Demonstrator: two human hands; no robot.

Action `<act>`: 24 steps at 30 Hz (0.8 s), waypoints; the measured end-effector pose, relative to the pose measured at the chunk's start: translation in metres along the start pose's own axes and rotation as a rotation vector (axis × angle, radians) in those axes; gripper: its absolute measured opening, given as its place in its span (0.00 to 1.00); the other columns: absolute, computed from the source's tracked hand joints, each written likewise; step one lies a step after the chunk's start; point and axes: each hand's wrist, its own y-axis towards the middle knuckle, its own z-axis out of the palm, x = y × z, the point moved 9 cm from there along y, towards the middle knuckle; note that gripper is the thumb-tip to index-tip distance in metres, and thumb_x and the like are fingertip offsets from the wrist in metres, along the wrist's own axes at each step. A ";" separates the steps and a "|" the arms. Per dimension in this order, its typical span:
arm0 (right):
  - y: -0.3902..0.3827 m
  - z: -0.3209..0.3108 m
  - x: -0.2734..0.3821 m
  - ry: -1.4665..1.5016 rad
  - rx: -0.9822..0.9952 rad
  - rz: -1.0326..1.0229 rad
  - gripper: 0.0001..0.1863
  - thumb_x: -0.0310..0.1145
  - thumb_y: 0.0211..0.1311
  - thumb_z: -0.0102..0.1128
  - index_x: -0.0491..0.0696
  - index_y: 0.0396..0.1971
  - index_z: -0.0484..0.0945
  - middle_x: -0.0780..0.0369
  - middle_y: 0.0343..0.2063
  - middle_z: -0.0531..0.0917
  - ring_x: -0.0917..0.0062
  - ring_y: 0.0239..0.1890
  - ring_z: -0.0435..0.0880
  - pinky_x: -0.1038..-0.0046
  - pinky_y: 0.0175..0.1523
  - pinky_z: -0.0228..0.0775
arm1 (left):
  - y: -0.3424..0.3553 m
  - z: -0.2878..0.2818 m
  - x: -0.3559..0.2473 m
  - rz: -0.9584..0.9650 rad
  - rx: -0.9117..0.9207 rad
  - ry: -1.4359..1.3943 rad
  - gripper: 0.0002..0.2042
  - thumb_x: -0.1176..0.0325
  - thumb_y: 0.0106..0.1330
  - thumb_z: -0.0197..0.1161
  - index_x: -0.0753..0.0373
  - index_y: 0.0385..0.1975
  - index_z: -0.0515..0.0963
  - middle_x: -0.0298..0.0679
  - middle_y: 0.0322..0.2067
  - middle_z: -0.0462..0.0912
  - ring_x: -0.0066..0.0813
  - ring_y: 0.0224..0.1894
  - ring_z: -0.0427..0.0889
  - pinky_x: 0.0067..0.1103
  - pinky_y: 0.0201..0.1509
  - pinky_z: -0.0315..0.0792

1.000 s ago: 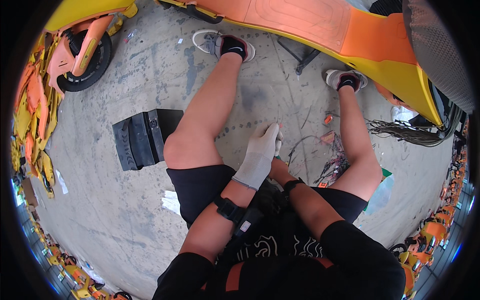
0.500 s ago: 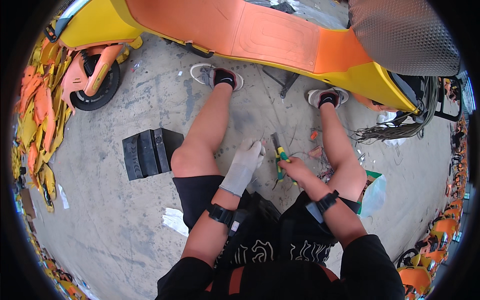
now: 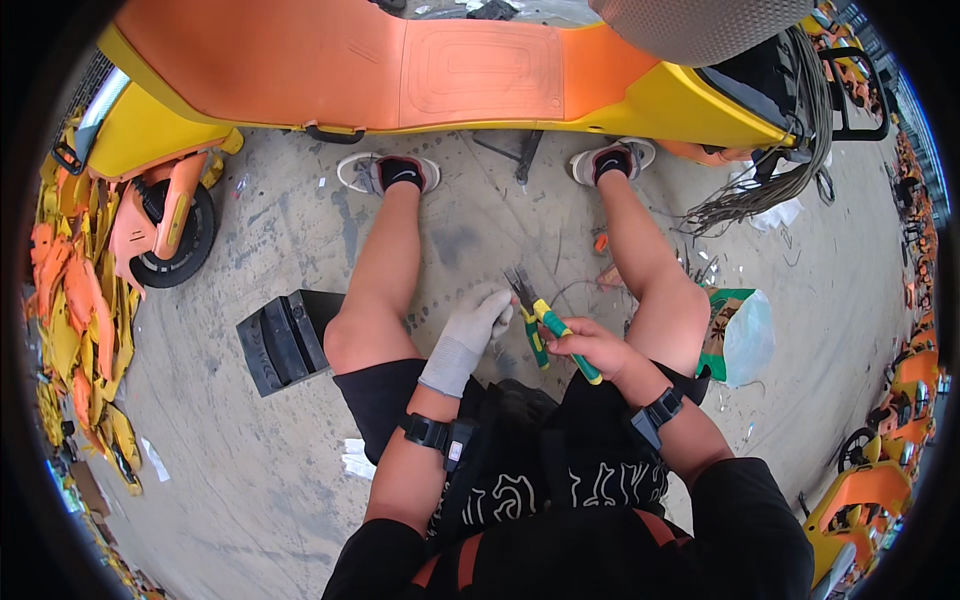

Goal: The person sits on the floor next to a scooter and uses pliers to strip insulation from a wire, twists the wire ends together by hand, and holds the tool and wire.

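Note:
My left hand (image 3: 474, 325), in a pale knitted glove, is closed in a pinch between my knees. What its fingers hold is too small to make out. Bare and wrapped round the grips, my right hand (image 3: 590, 347) holds pliers (image 3: 546, 314) with yellow and green handles. Their handles are spread, and the dark jaws point up and to the left, right beside the gloved fingertips. Below both hands are my black shorts and a dark bag-like item whose shape is partly hidden.
An orange and yellow scooter (image 3: 480, 75) lies across the far side, with a bundle of wires (image 3: 765, 190) hanging at its right. A black box (image 3: 285, 340) sits by my left knee. Beside my right knee is a green and clear bag (image 3: 745, 338). Scooter panels (image 3: 85, 300) are piled left.
The pliers have swung so their jaws point up-left and come close to the gloved fingers; their handles are wider apart. My view has shifted, moving the scooter up and left.

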 end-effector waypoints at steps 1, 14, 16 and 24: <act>0.002 0.000 0.000 -0.023 0.026 -0.015 0.13 0.32 0.58 0.63 0.44 0.42 0.78 0.67 0.40 0.79 0.81 0.43 0.75 0.76 0.51 0.66 | 0.000 0.002 0.001 -0.011 0.014 -0.014 0.09 0.64 0.70 0.55 0.64 0.35 0.75 0.29 0.20 0.71 0.15 0.17 0.62 0.15 0.19 0.53; 0.009 0.009 0.006 -0.376 0.102 -0.161 0.09 0.30 0.56 0.62 0.41 0.33 0.77 0.55 0.66 0.64 0.71 0.65 0.63 0.70 0.65 0.57 | 0.004 -0.007 0.025 -0.159 -0.019 -0.155 0.08 0.65 0.64 0.55 0.63 0.28 0.73 0.27 0.13 0.61 0.16 0.11 0.55 0.20 0.16 0.47; 0.009 0.010 0.006 -0.431 0.089 -0.165 0.07 0.29 0.54 0.62 0.42 0.28 0.76 0.54 0.67 0.61 0.70 0.64 0.62 0.69 0.66 0.54 | 0.007 -0.011 0.031 -0.186 -0.038 -0.209 0.08 0.65 0.63 0.55 0.64 0.28 0.73 0.27 0.13 0.60 0.16 0.11 0.54 0.20 0.15 0.47; 0.006 0.010 0.013 -0.513 0.075 -0.269 0.05 0.27 0.51 0.64 0.43 0.27 0.79 0.48 0.67 0.61 0.63 0.71 0.57 0.67 0.67 0.55 | 0.004 -0.010 0.027 -0.200 -0.020 -0.173 0.06 0.67 0.65 0.53 0.62 0.29 0.71 0.26 0.13 0.58 0.16 0.12 0.52 0.19 0.17 0.46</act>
